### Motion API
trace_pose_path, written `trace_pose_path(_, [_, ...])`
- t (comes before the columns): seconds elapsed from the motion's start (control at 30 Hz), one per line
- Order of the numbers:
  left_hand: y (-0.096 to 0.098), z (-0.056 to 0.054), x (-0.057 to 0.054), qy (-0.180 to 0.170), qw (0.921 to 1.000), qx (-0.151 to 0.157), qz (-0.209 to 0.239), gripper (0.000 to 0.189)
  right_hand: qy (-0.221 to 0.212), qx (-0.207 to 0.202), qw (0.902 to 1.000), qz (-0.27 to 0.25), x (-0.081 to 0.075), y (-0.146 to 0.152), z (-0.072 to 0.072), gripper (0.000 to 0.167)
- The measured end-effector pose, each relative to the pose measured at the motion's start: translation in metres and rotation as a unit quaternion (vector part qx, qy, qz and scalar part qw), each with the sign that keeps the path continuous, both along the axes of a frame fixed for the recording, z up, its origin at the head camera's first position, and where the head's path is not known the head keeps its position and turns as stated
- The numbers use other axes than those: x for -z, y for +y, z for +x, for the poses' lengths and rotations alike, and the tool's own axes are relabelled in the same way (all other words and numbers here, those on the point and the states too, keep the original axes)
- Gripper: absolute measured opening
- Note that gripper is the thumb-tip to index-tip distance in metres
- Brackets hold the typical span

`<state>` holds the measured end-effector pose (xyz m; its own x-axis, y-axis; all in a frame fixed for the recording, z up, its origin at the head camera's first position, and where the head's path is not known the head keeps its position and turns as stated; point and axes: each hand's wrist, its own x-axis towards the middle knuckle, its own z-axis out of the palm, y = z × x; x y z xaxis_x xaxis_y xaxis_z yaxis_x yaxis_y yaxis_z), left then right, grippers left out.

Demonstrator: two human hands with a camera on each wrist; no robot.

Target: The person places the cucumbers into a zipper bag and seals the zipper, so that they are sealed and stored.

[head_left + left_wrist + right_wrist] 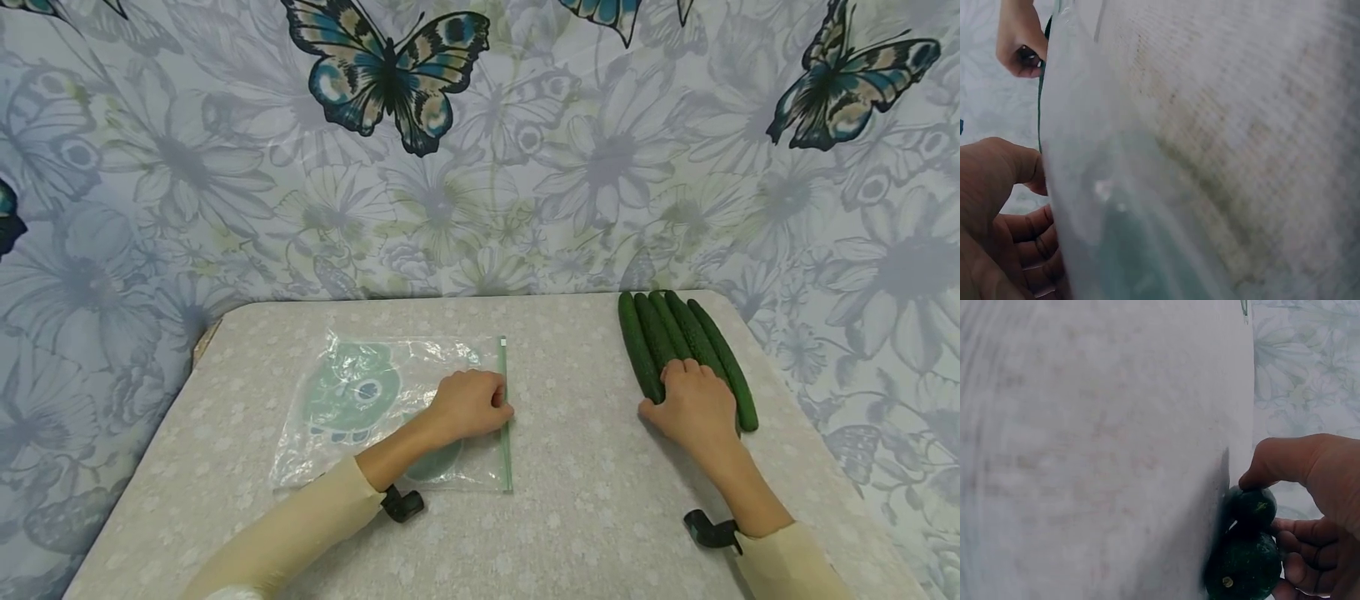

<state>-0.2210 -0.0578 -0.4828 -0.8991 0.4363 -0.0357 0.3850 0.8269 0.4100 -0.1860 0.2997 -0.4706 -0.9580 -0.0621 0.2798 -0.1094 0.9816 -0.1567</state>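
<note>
In the head view, a clear zip bag with a green printed pattern lies flat at the left of the table. My left hand rests on it near the green zip strip. In the left wrist view, the thumb and bent fingers touch the bag's surface with a gap between them. Several dark green cucumbers lie side by side at the right. My right hand grips the near part of the leftmost cucumber, thumb on one side and fingers on the other; its palm hides part of the row.
The table wears a pale floral cloth and has rounded far corners. Behind it hangs a wall covering with butterflies and flowers. A black wrist camera sits under the left wrist, another camera beside the right.
</note>
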Motion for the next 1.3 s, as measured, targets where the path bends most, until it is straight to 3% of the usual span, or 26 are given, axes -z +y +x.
trace_pose_path(0.23, [-0.013,0.011,-0.012,0.026,0.9995,-0.011,0.015,0.018,-0.071,0.042,0.9955,-0.046,-0.006,0.002,-0.002,0.045])
trace_pose_path(0.47, [-0.028,0.022,-0.021,0.044,0.9987,-0.009,0.025,0.013,-0.070,0.047,0.9943,-0.066,-0.013,0.005,-0.002,0.047])
trace_pose_path(0.67, [-0.036,0.031,-0.021,0.101,0.9948,-0.011,0.004,0.028,-0.069,0.050,0.9938,-0.072,-0.015,0.007,0.000,0.046])
trace_pose_path(0.8, [-0.038,0.036,-0.022,0.137,0.9906,-0.011,-0.002,0.013,-0.071,0.051,0.9932,-0.077,-0.015,0.008,0.000,0.046])
trace_pose_path(0.93, [-0.039,0.040,-0.022,0.128,0.9913,-0.029,0.001,0.004,-0.075,0.051,0.9921,-0.086,-0.013,0.009,-0.001,0.049])
trace_pose_path(1.0, [-0.039,0.041,-0.022,0.112,0.9929,-0.040,0.002,0.012,-0.074,0.048,0.9918,-0.093,-0.012,0.008,-0.002,0.055])
trace_pose_path(1.1, [-0.040,0.043,-0.021,0.097,0.9939,-0.053,0.002,0.040,-0.072,0.042,0.9920,-0.095,-0.011,0.008,-0.003,0.062])
trace_pose_path(1.3, [-0.041,0.049,-0.019,0.089,0.9943,-0.056,0.012,0.080,-0.074,0.028,0.9925,-0.094,-0.009,0.010,-0.002,0.059])
